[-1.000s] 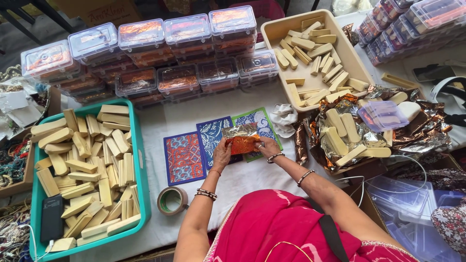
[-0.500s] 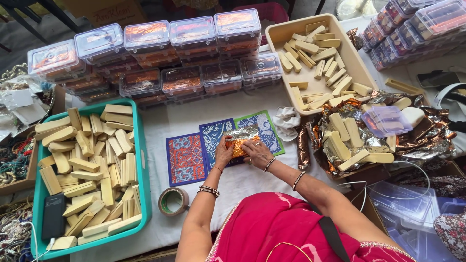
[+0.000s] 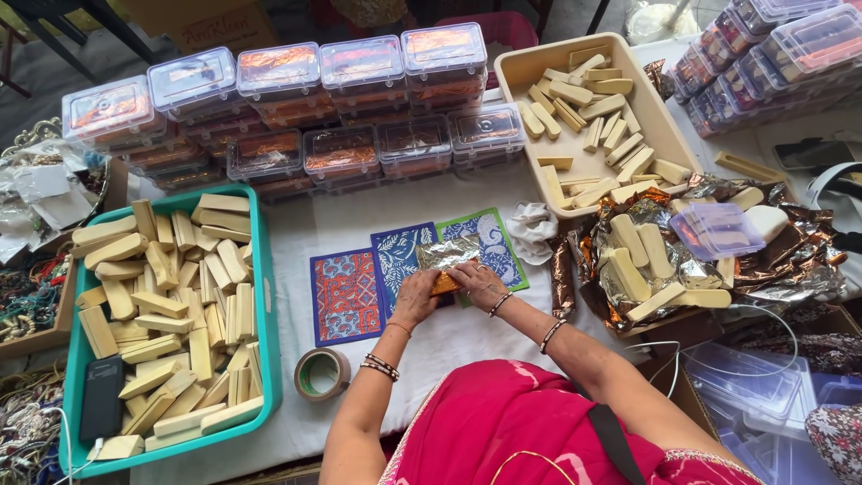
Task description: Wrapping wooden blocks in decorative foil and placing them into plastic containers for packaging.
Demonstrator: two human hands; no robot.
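My left hand and my right hand press together on a small bar wrapped in shiny foil, silver on top and orange at its near edge. The foil packet lies on the white cloth over three patterned cards: a red and blue card, a blue card and a green-edged blue card. Both wrists wear bangles. A roll of tape lies by my left forearm.
A teal tray of pale wooden bars sits at left, with a black phone in it. A beige tray of bars stands at back right, beside loose foil and bars. Clear lidded boxes line the back.
The foil packet was held up between both hands; it has come down onto the cards, and both hands now press on it, closer to my body.
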